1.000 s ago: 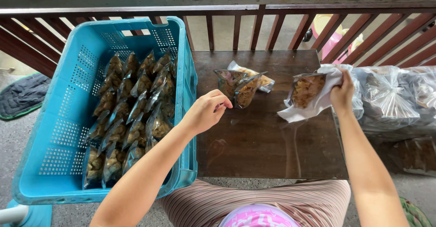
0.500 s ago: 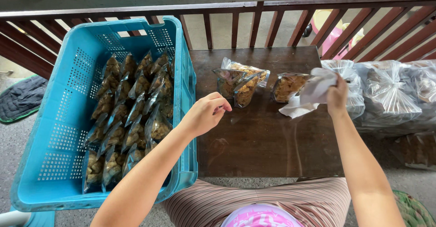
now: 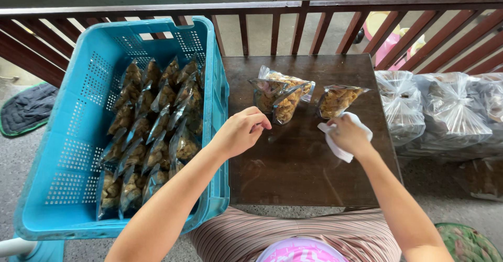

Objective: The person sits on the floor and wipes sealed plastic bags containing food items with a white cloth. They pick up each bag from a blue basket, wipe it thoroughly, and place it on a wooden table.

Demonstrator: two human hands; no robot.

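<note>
My right hand (image 3: 350,134) is closed around a crumpled white cloth (image 3: 335,145) over the dark wooden table (image 3: 293,173). Just beyond it lies a clear bag of brown snacks (image 3: 336,99). Two more clear snack bags (image 3: 280,94) lie side by side further left on the table. My left hand (image 3: 242,132) hovers near those bags with its fingers curled and nothing in it. A blue plastic crate (image 3: 63,152) stands at the left, with several rows of the same snack bags (image 3: 152,131) packed in it.
Big knotted clear plastic bags (image 3: 445,110) lie piled to the right of the table. A dark red wooden railing (image 3: 293,31) runs along the far side. A dark mat (image 3: 26,107) lies on the floor at far left.
My right hand set the snack bag down beside the other two, let it go, and drew back toward me with the white cloth. My left hand barely moved.
</note>
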